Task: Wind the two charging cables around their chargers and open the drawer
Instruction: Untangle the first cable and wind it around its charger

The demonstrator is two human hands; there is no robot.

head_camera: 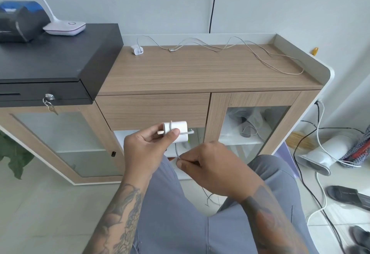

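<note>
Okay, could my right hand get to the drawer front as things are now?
Probably yes: the drawer front is shut and bare, just beyond the right hand. But that hand pinches the cable, so it would need to let go first.

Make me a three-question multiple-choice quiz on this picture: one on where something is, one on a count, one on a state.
1. Where does the second charger lie?
A. on the wooden cabinet top, near its back left corner
B. on the floor
C. in the drawer

2. How many white chargers are in view?
A. one
B. two
C. four

3. What state is the wooden drawer in?
A. pulled fully out
B. removed
C. closed

Answers:
1 A: it rests beside the black cash box, its cable sprawled across the top.
2 B: one on the cabinet, one charger held in the left hand, while the right hand pinches its cable.
3 C: its front sits flush with the cabinet.
</note>
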